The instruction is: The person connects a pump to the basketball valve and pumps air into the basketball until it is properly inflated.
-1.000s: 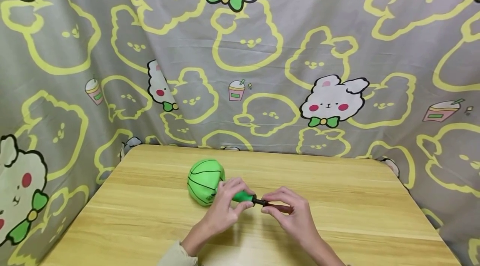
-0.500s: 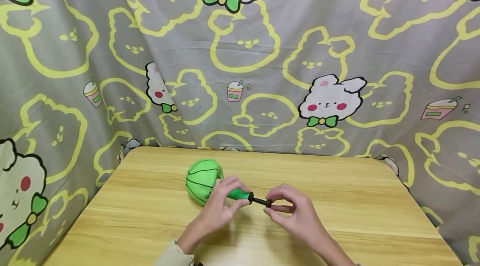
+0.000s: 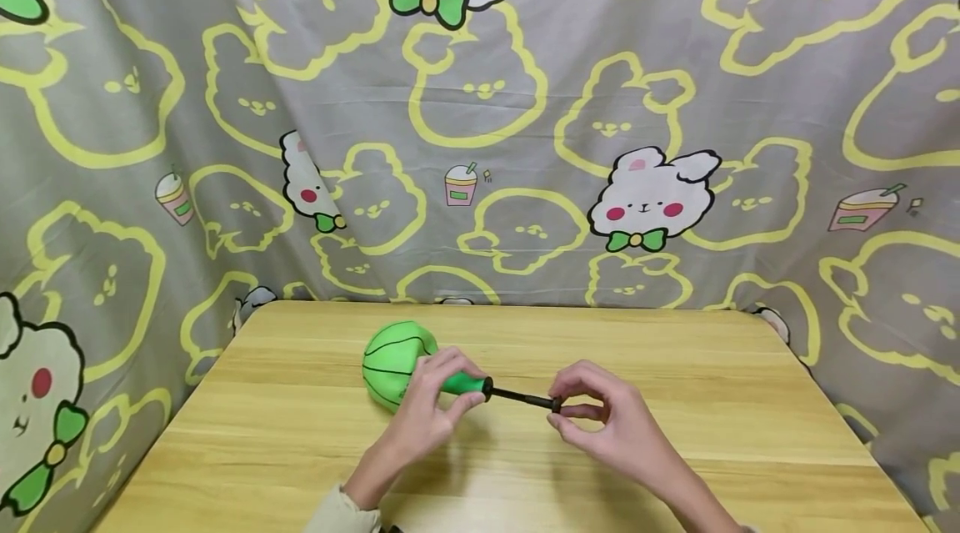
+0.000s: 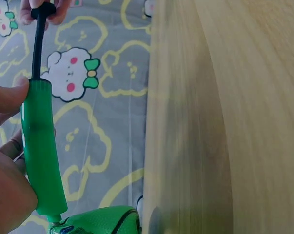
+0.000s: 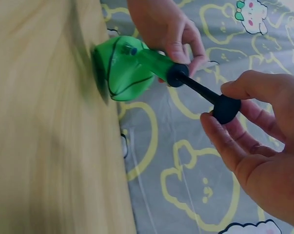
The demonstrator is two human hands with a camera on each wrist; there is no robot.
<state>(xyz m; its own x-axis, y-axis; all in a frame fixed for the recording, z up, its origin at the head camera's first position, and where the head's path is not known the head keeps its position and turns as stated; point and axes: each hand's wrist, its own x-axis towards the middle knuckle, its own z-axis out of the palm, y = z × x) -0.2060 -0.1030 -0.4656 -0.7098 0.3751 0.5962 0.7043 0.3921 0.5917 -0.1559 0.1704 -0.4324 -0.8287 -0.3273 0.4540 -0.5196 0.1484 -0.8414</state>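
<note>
Crosswise in the head view, the pump (image 3: 467,384) points its handle (image 5: 226,109) just past 3 o'clock, the ball (image 3: 390,359) just past 9. Nearer the ball, the left hand (image 3: 426,409) grips the pump; the right hand (image 3: 618,424) pinches the handle.

Ball (image 3: 386,362) green, black-lined; pump barrel (image 4: 42,151) green, rod (image 4: 38,51) black

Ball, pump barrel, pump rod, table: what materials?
Ball: likely rubber or vinyl; finely pebbled skin, slack dented shape.
Pump barrel: probably plastic; smooth green, ribbed at one end.
Pump rod: dark, even finish; plastic or painted metal, can't tell.
Table: wood grain, soft sheen; wood or laminate.
</note>
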